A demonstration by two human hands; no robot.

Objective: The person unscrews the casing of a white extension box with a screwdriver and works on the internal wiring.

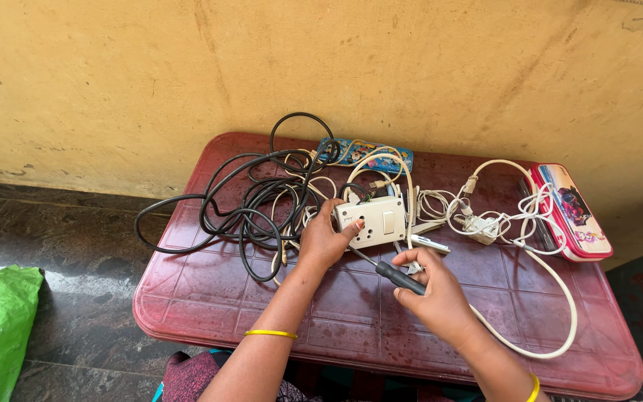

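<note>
Left hand [325,240]: its fingers curl around the left end of a white rectangular plastic switch-and-socket box [372,221], the thumb pressed on its front face, holding it just above the dark red plastic tabletop [210,298].
Right hand [433,290]: its fingers are pinched around the black handle of a slim metal-shafted screwdriver [398,278]; the shaft points up-left toward the box's lower edge, between the two hands.
Left of the left fingers: a tangled black rubber cable [243,205].
Beyond the fingers: a blue patterned pencil case [370,152].
Right of the right fingers: a white cord with adapter [481,227], then a pink rectangular pencil box [571,211].
Wrists: a yellow bangle [271,333] on each.
</note>
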